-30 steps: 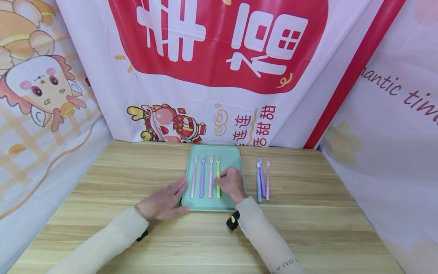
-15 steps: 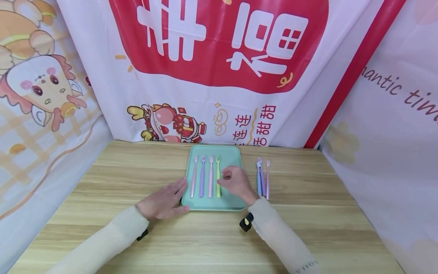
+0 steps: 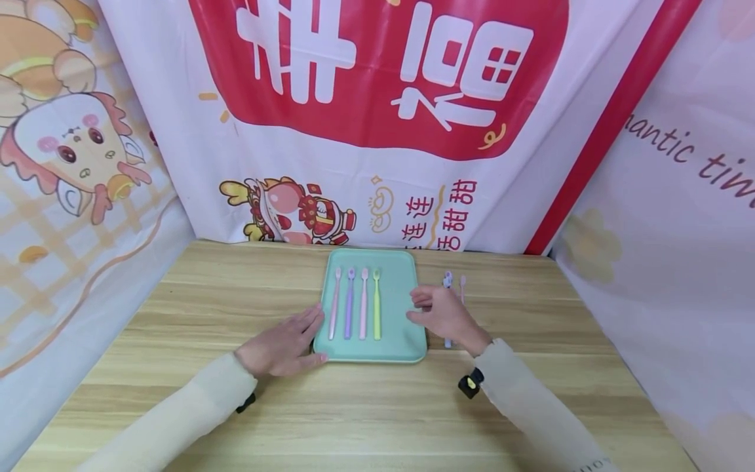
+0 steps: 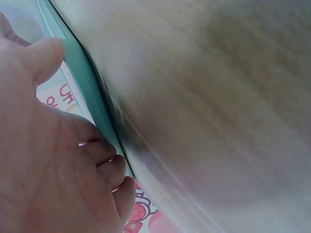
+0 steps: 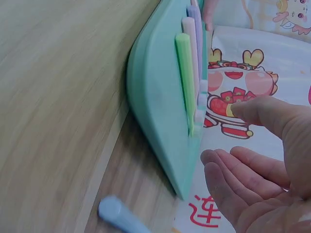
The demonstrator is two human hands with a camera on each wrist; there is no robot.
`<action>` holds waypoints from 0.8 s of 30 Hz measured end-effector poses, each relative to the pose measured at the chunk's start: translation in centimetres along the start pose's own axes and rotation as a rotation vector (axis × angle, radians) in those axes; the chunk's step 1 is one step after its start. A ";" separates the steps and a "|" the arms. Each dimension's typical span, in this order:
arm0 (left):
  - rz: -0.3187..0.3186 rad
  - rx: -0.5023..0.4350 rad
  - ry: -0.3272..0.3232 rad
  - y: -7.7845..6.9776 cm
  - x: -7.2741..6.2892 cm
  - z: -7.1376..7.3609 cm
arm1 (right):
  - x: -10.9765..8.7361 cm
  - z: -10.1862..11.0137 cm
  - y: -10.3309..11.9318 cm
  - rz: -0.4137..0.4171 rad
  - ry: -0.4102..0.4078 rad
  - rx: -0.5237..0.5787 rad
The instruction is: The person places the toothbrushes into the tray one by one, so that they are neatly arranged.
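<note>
A light green tray (image 3: 401,347) bears a row of toothbrushes: a pink toothbrush (image 3: 335,305), a purple toothbrush (image 3: 348,305), another pink one and a yellow-green toothbrush (image 3: 377,308) at the row's right end. My left hand (image 3: 283,344) rests with extended fingers against the tray's left edge; the left wrist view shows its fingertips touching the rim. Over the tray's right edge hovers my right hand (image 3: 445,314), fingers loosely bent with a gap to the thumb. Nothing is between them in the right wrist view. Partly hidden behind it lie a blue toothbrush (image 5: 121,213) and others.
The wooden table (image 3: 366,413) runs up to a white and red printed cloth (image 3: 377,151) at the back. A pink toothbrush head (image 3: 463,282) shows just beyond my right hand. Printed cloths also hang at both sides.
My right hand has drawn away from the yellow-green toothbrush and moved right, now covering part of the loose toothbrushes. The left hand has stayed at the tray's edge.
</note>
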State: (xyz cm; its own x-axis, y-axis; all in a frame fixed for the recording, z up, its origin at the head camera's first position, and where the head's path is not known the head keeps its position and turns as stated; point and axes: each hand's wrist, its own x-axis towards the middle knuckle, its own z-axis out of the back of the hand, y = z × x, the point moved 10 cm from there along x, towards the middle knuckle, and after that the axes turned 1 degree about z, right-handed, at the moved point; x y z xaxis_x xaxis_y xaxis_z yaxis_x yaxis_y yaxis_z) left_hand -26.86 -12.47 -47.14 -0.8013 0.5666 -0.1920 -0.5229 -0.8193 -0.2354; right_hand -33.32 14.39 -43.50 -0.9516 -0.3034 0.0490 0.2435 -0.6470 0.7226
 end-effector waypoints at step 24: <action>0.019 0.006 0.011 0.3 0.2 -0.3 | -2.2 7.1 -6.4 -0.126 -0.039 -0.191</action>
State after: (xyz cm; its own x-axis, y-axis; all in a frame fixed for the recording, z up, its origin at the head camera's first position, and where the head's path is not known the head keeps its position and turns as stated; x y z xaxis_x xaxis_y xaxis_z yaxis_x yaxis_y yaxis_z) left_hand -27.10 -12.63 -47.50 -0.8080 0.5517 -0.2069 -0.5093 -0.8305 -0.2257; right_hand -34.12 24.18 -43.38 -0.9823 -0.1871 -0.0037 0.1501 -0.7995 0.5816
